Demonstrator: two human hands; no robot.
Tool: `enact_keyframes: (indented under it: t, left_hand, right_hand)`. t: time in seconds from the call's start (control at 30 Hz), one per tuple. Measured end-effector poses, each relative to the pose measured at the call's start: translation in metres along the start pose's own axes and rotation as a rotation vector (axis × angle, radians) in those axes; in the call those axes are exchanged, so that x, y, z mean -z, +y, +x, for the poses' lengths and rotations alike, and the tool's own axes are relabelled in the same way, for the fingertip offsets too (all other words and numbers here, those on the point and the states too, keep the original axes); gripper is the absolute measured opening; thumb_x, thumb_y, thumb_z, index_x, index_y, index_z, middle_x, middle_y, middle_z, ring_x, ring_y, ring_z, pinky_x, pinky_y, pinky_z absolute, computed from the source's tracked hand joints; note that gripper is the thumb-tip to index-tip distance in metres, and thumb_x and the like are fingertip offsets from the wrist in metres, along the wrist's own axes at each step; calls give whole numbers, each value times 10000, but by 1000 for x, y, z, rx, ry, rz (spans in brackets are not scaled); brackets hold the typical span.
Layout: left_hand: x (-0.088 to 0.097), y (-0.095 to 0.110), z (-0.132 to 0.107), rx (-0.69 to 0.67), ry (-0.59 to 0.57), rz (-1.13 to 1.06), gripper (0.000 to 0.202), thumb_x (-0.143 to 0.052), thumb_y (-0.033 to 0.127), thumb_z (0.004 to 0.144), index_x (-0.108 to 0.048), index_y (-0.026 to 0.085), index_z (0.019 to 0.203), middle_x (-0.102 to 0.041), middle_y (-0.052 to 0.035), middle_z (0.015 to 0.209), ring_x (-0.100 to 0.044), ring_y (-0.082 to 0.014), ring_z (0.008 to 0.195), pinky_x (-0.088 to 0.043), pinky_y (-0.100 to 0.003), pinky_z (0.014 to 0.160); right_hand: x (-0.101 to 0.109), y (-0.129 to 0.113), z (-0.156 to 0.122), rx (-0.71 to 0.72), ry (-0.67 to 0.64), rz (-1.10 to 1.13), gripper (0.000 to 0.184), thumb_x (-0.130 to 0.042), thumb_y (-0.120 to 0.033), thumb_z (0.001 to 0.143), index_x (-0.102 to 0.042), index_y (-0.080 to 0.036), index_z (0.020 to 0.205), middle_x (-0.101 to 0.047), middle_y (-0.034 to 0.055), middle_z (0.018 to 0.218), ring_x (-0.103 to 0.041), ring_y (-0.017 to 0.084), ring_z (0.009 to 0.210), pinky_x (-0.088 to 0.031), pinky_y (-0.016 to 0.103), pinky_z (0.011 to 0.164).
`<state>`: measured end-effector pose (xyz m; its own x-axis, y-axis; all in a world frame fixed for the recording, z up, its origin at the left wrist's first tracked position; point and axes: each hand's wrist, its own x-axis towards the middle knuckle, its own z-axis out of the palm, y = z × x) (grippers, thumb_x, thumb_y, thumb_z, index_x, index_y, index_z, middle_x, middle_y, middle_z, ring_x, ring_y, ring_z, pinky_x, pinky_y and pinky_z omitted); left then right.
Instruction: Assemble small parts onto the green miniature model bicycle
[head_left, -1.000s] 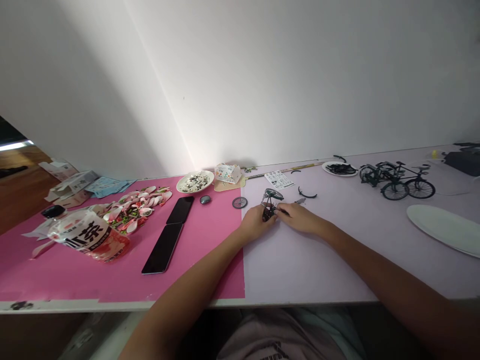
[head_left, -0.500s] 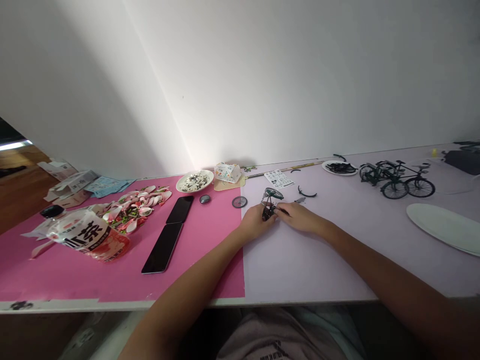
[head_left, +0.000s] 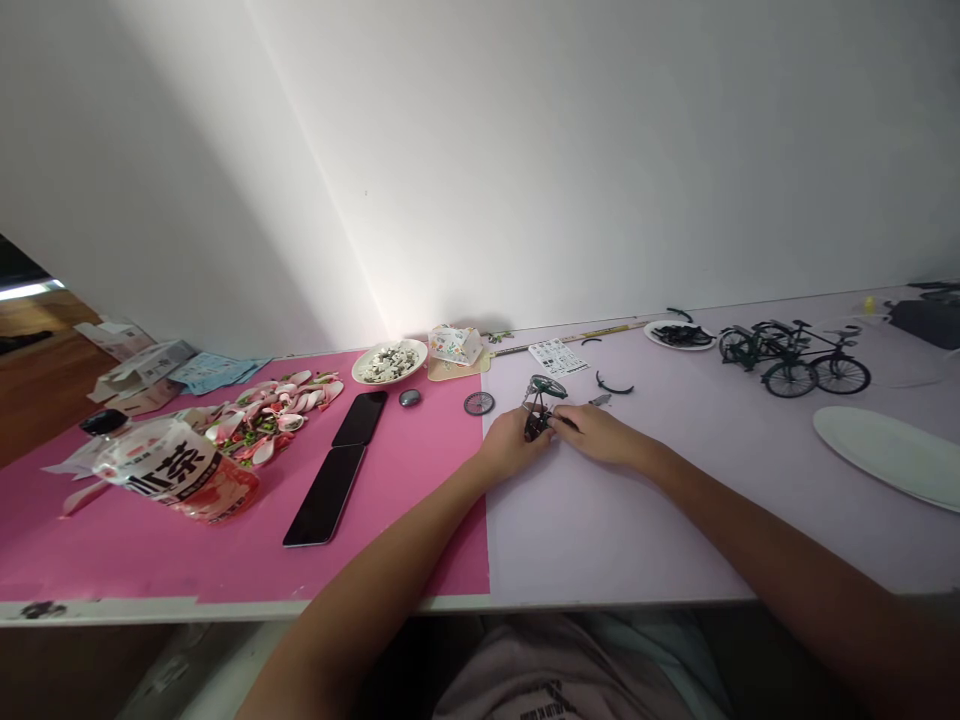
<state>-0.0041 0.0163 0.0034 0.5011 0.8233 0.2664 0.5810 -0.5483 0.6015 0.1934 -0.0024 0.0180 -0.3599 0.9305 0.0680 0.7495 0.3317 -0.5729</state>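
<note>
My left hand (head_left: 514, 442) is closed around a partly built model bicycle (head_left: 547, 388), with one spoked wheel facing up above the fingers. Beside it, my right hand (head_left: 600, 433) pinches a thin dark stick-like piece (head_left: 566, 423) against the lower part of the model. Its exact kind is too small to make out, and fingers hide part of the frame. A loose model wheel (head_left: 478, 403) lies left of my hands. Behind them are a curved dark strip (head_left: 615, 385), a small grey piece (head_left: 600, 400) and a printed sheet (head_left: 559, 357).
Two finished-looking model bicycles (head_left: 795, 360) stand at right, near a plate of dark parts (head_left: 646, 330) and an oval white plate (head_left: 885, 450). Leftward lie two phones (head_left: 326, 495), a drink bottle (head_left: 180, 470), pink-and-white pieces (head_left: 277, 410) and another plate (head_left: 360, 375).
</note>
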Motion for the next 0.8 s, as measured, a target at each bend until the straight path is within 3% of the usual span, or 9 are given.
enact_keyframes:
  t: [0.8]
  left_hand:
    - [0,1,0,-33,0,6,216,-587,332,904,-666,194,1049,-711,-29,811,-622,-167,702,-434,-257,638]
  right_hand:
    - [1,1,0,30,-5,24,269,-440,-331,983,-518,-214,754,-661,49,832,-584,193,743,-403,297,668]
